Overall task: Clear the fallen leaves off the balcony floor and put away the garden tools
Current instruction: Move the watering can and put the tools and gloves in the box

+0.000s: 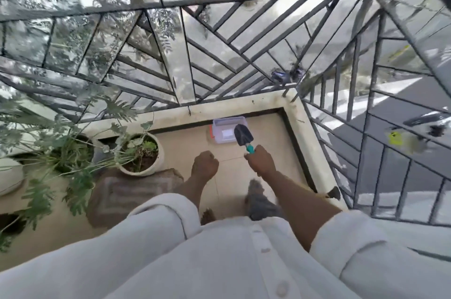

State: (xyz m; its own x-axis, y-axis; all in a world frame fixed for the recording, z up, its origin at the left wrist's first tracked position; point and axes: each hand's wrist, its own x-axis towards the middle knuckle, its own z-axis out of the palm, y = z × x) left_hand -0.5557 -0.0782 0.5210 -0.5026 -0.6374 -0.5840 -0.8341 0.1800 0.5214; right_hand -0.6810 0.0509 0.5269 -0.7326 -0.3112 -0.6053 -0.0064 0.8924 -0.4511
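My right hand [260, 161] grips the teal handle of a small garden trowel [243, 135], whose dark blade points away from me over a clear plastic box [224, 130]. That box sits on the tiled balcony floor [271, 132] in the far corner by the railing. My left hand [204, 164] hangs beside the right with its fingers curled into a fist and nothing visible in it. A second small dark tool [333, 193] lies on the low ledge at the right. The picture is blurred.
A white pot with a plant [141, 152] stands left of my hands, with more leafy pots [70, 149] further left. A brown mat [127, 191] lies on the floor. A metal railing [219, 59] on a low ledge [300, 132] bounds the balcony.
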